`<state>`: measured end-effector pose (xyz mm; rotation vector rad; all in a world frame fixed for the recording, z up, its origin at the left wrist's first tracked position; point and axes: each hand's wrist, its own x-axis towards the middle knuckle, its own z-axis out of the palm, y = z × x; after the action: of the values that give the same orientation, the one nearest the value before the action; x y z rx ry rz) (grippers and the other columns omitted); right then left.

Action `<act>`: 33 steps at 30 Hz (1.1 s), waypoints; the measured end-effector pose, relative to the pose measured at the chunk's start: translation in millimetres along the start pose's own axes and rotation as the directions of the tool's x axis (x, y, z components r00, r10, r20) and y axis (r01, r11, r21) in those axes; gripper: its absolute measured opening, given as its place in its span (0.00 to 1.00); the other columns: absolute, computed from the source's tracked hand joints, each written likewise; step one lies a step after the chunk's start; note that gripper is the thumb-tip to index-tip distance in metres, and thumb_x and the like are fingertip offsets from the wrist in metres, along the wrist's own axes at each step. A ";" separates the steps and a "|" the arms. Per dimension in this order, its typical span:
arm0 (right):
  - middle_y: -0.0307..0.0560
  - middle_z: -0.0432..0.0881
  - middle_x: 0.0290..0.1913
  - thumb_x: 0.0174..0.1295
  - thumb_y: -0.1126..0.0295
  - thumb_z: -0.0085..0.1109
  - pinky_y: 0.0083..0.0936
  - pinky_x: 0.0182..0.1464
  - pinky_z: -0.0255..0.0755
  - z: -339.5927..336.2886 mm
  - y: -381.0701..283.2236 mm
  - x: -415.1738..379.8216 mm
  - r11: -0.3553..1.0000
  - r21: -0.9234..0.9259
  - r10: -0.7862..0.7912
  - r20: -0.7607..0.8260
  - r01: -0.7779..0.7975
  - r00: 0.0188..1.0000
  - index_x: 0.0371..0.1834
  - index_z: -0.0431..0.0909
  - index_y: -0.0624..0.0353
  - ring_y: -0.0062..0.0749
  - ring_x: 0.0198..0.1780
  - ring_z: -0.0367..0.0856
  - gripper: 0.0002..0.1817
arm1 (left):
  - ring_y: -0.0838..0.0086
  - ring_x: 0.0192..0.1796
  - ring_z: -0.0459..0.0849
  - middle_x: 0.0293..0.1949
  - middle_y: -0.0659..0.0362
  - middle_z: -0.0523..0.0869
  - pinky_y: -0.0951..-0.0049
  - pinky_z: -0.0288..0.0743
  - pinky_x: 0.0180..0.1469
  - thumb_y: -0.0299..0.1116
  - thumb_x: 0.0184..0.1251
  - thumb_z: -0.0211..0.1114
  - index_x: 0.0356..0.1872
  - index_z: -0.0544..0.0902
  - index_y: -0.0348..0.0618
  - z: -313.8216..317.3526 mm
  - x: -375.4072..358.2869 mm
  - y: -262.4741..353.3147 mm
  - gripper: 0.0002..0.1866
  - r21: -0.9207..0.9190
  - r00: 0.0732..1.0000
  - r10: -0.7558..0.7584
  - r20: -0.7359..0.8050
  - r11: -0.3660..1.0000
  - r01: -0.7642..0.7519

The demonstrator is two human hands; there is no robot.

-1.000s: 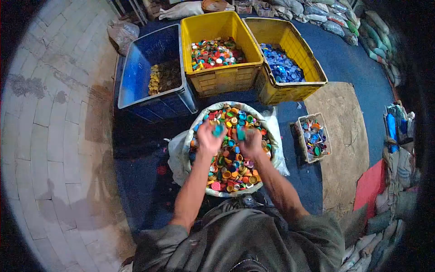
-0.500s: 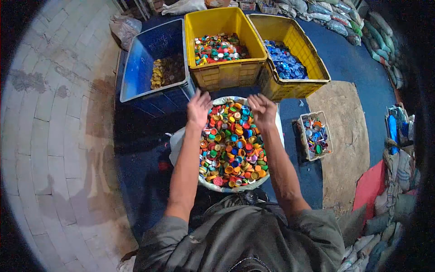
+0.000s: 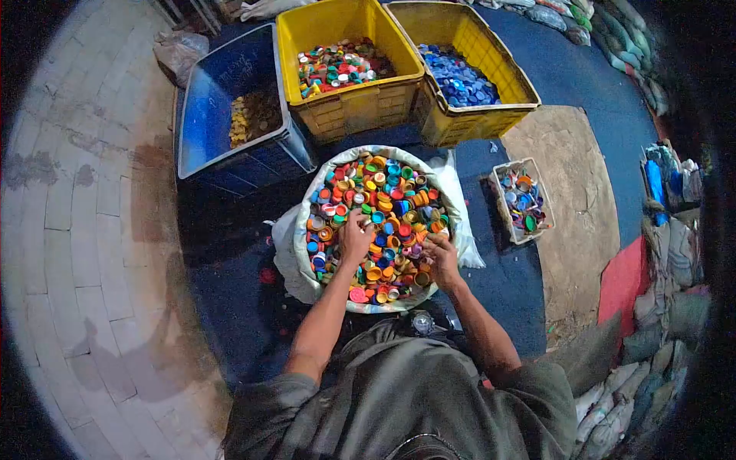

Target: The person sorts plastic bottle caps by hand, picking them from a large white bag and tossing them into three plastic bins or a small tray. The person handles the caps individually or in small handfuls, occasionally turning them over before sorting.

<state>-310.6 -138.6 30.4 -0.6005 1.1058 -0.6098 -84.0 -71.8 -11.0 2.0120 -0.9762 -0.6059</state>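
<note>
Digging into the heap of mixed-colour plastic bottle caps, left hand palm-down with fingers curled among them, right hand likewise bent at the heap's near right edge; whether either has pinched a cap, impossible to tell. Caps piled in a white woven sack rolled open on the floor, right in front of the knees. Best done, probably, by picking out one colour at a time with fingertips, not raking, so nothing spills over the sack's rim. Beyond, at the far side: blue plastic crate with yellowish caps on the left, yellow plastic crate of mixed caps in the middle, second yellow crate of blue caps to the right. Small pale basket of assorted caps just right of the sack. Dark blue floor mat underneath, pale paving on the left, stacked filled bags along the right.
</note>
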 end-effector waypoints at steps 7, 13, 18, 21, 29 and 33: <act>0.45 0.77 0.44 0.60 0.75 0.53 0.17 0.36 0.69 -22.5 25.4 3.9 0.999 0.038 -0.030 0.079 0.027 0.996 0.57 0.70 0.66 0.23 0.38 0.75 0.20 | 0.52 0.49 0.78 0.46 0.51 0.82 0.53 0.71 0.51 0.28 0.57 0.66 0.54 0.72 0.42 16.3 9.1 12.0 0.22 0.267 0.986 0.167 -0.002 0.950 -0.160; 0.43 0.80 0.42 0.60 0.77 0.50 0.17 0.36 0.72 -6.9 0.7 -7.9 1.000 -0.006 -0.019 0.045 0.020 0.999 0.56 0.71 0.63 0.24 0.37 0.79 0.19 | 0.54 0.50 0.76 0.44 0.56 0.84 0.56 0.69 0.54 0.29 0.58 0.64 0.56 0.70 0.39 25.3 19.9 7.2 0.24 0.334 0.991 0.133 0.025 0.933 -0.133; 0.43 0.80 0.42 0.57 0.80 0.48 0.16 0.35 0.72 -11.9 5.7 2.7 0.998 0.053 -0.045 0.059 0.042 0.997 0.56 0.71 0.64 0.23 0.35 0.78 0.21 | 0.56 0.49 0.77 0.44 0.56 0.84 0.54 0.71 0.52 0.28 0.60 0.64 0.55 0.71 0.40 23.4 22.1 10.0 0.21 0.336 0.992 0.115 0.055 0.933 -0.126; 0.43 0.79 0.42 0.56 0.82 0.46 0.17 0.34 0.71 -12.9 11.2 7.6 0.998 0.028 -0.054 0.052 0.052 0.997 0.57 0.70 0.65 0.23 0.34 0.77 0.22 | 0.56 0.47 0.79 0.42 0.53 0.83 0.53 0.73 0.50 0.28 0.64 0.63 0.53 0.72 0.40 20.2 21.6 14.9 0.18 0.313 0.994 0.076 0.082 0.945 -0.098; 0.45 0.79 0.42 0.62 0.74 0.53 0.24 0.41 0.75 1.5 -0.5 28.6 0.924 -0.284 -0.248 0.071 0.258 0.966 0.56 0.72 0.64 0.27 0.42 0.78 0.18 | 0.73 0.37 0.82 0.41 0.58 0.83 0.72 0.76 0.38 0.28 0.59 0.68 0.49 0.75 0.38 14.0 19.6 1.3 0.18 -0.436 0.974 -0.217 0.058 0.873 0.220; 0.46 0.80 0.36 0.59 0.75 0.55 0.31 0.43 0.73 34.5 -27.5 42.1 0.598 -0.639 -0.503 0.172 0.484 0.847 0.49 0.75 0.63 0.35 0.39 0.78 0.14 | 0.69 0.38 0.81 0.40 0.54 0.81 0.71 0.77 0.39 0.22 0.61 0.60 0.48 0.75 0.36 -16.4 0.2 27.8 0.14 -0.901 0.910 -0.306 0.279 0.246 0.359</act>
<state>-268.8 -182.8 35.0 -1.5807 1.1779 -0.6908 -84.3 -75.2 21.1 1.0459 -0.0172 -1.1383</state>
